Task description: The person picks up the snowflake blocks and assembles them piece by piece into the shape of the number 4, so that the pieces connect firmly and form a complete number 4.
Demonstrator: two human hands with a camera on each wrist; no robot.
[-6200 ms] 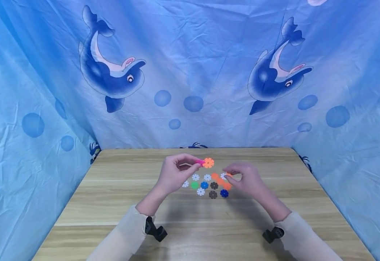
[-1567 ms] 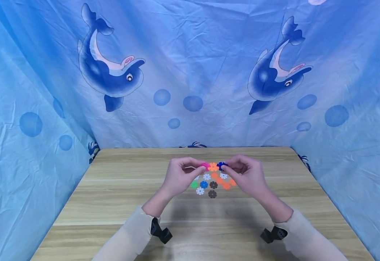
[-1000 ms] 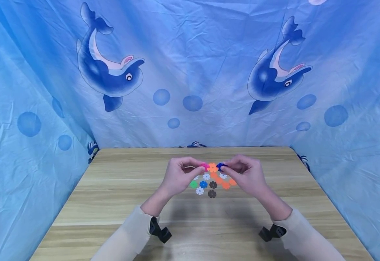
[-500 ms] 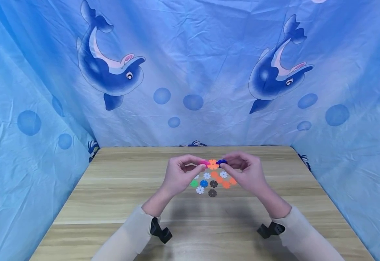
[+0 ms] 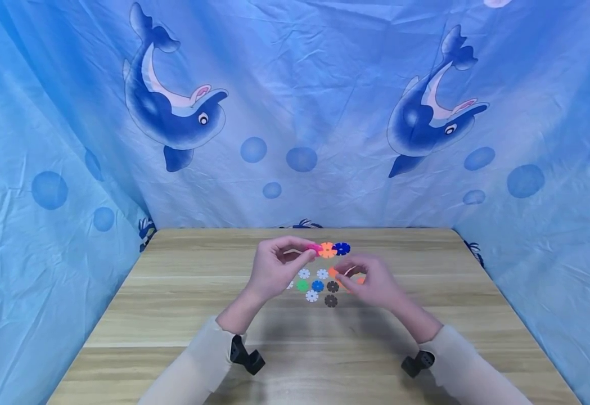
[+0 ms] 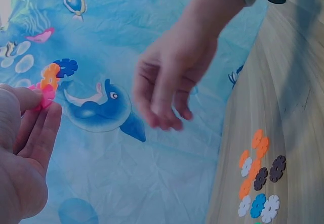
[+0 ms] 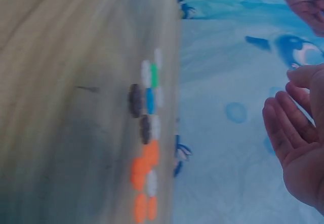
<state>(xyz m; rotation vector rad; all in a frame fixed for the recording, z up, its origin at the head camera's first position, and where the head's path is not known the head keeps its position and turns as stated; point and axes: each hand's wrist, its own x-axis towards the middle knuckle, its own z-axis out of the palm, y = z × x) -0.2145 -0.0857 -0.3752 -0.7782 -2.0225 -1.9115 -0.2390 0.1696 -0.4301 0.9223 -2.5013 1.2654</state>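
Right hand point(image 5: 370, 280), relaxed, moved off notched blue disc point(image 5: 343, 248); left hand point(image 5: 275, 267) pinches pink disc point(image 6: 47, 97).

This is a screened-off tabletop space: blue cloth point(image 5: 350, 194) printed with 2 large dolphins point(image 5: 185, 124) and round bubbles point(image 5: 302, 160) hangs around 3 sides of a wood-grain table point(image 5: 143, 298). The wider room type cannot be told.

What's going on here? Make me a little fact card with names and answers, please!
Left hand: pinches the pink disc
Joined to it: orange disc, then dark blue disc
Right hand: holds nothing, fingers loosely bent
On the wooden table: white discs, green disc, light blue disc, brown discs, orange discs
Behind: blue cloth with cartoon dolphins
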